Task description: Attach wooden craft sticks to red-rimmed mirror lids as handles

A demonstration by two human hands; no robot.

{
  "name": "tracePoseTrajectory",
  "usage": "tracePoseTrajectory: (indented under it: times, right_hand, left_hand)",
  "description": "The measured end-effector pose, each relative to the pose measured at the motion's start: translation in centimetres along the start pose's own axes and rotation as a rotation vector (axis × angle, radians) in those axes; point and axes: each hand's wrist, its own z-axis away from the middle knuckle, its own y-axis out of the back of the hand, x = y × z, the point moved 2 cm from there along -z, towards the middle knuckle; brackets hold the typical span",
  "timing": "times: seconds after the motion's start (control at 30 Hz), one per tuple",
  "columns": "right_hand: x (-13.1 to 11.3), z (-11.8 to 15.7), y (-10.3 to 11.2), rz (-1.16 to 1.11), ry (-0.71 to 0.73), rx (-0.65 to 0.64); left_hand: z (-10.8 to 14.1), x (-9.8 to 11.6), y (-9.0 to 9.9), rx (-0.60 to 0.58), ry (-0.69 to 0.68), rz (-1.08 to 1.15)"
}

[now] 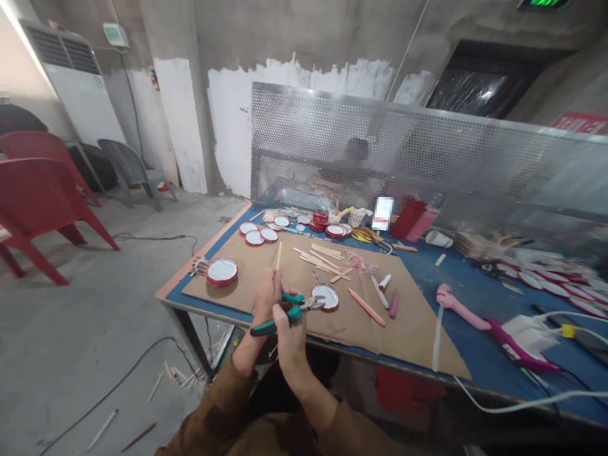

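Observation:
My left hand [267, 292] grips a thin wooden stick [278, 256] that stands upright from my fingers. My right hand [289, 334] is shut around green-handled diagonal cutters [295, 311], whose metal jaws [313, 303] point right, close below the stick. Both hands are over the near edge of a brown cardboard sheet [408, 335]. Just right of the jaws lies a round mirror with a red rim [325, 296]. Flat wooden sticks [318, 259] lie beyond it, and another red-rimmed mirror [222, 272] lies to the left.
A blue-topped table [475, 297] holds more red-rimmed discs, a red flask [407, 218] and a pink-and-magenta guitar-shaped object [503, 326]. A perforated metal screen [332, 145] stands behind it, with a blurred person beyond. Red plastic chairs [38, 202] stand on the left; stick offcuts [178, 375] lie on the floor.

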Motion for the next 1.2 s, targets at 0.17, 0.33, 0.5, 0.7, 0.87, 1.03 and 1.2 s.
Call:
tracePoseTrajectory:
  times: [0.17, 0.33, 0.5, 0.7, 0.87, 1.03, 1.2]
  right_hand:
    - [-1.2, -1.6, 2.7, -0.269, -0.11, 0.029]
    - [-4.0, -3.4, 8.1, -0.398, -0.304, -0.08]
    - [-4.1, -3.6, 12.7, -0.207, -0.515, -0.147]
    - [-2.4, -3.5, 13.7, 0.134, -0.508, -0.293]
    - [-3.1, -3.6, 13.3, 0.21, -0.486, -0.318]
    - [-3.2, -3.7, 12.9, 0.255, -0.463, -0.346]
    - [-3.3, -3.8, 12.4, 0.217, -0.478, -0.34]
  left_hand:
    - [-1.8, 0.1, 0.7, 0.02, 0.091, -0.204]
    - [-1.3, 0.2, 0.6, -0.118, 0.115, -0.209]
    - [-1.0, 1.1, 0.2, -0.304, 0.062, -0.319]
    - [-1.0, 1.8, 0.0, -0.374, 0.037, -0.399]
    - [-1.0, 1.8, 0.0, -0.417, 0.019, -0.417]
    - [-1.0, 1.7, -0.1, -0.442, -0.001, -0.424]
    - [-0.9, 1.4, -0.1, -0.474, 0.01, -0.43]
